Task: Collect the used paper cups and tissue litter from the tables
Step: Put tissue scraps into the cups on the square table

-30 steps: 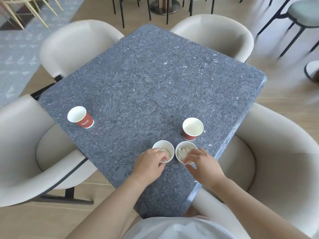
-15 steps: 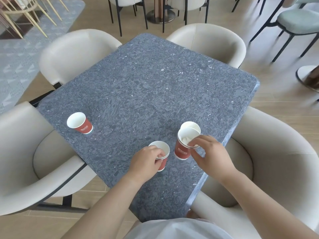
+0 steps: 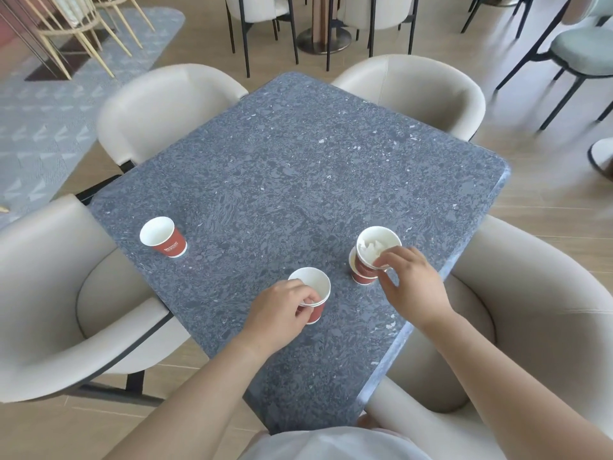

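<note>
— Where's the tissue cup (image 3: 376, 247)?
— By the table's (image 3: 298, 161) right edge, rim pinched by the right hand (image 3: 411, 287); the left hand (image 3: 278, 313) grips a second cup (image 3: 315, 283).
— Handling?
— Probably light, crushable; hold rims gently.

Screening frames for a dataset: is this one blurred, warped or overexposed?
Head view: the wide lens bows the edges of the speckled grey stone table; the pale wooden floor at upper right looks washed out; left hand, right hand and the lone red paper cup read clearly.

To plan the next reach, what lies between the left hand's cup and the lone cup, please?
Only bare tabletop, seen in the head view.
</note>
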The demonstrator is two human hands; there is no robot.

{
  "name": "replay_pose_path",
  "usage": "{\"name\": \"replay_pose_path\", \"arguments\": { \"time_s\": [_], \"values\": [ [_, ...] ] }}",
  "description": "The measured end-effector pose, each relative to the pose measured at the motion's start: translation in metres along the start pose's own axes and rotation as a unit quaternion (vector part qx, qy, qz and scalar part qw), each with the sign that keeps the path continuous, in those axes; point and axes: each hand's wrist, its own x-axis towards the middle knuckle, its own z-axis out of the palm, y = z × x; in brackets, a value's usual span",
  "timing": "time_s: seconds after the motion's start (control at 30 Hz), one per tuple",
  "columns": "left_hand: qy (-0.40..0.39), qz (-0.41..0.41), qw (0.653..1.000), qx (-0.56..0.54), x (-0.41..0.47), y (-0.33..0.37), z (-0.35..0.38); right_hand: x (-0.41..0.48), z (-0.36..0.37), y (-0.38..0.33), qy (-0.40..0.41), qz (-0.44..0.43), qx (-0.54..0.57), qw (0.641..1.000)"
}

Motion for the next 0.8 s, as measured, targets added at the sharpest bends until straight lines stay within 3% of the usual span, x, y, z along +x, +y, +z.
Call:
{"name": "replay_pose_path", "arguments": {
  "time_s": [0.17, 0.4, 0.6, 0.8],
  "values": [
    [-0.004, -0.005, 1.000, 0.004, -0.004, 0.002, 0.001, -0.003, 0.027, 0.012, -0.104, 0.009, 0.001, 0.995],
    [-0.012, -0.027, 1.000, 0.006, -0.007, 0.001, 0.001, -0.004, 0.040, 0.020, -0.062, -0.008, -0.035, 0.997],
    [-0.013, -0.044, 0.999, 0.003, -0.009, 0.002, 0.003, -0.007, 0.048, 0.025, -0.113, 0.037, -0.045, 0.992],
    [0.005, -0.037, 0.999, -0.031, -0.004, -0.012, -0.004, -0.003, 0.054, 0.004, -0.106, 0.029, -0.009, 0.994]
  ]
}}
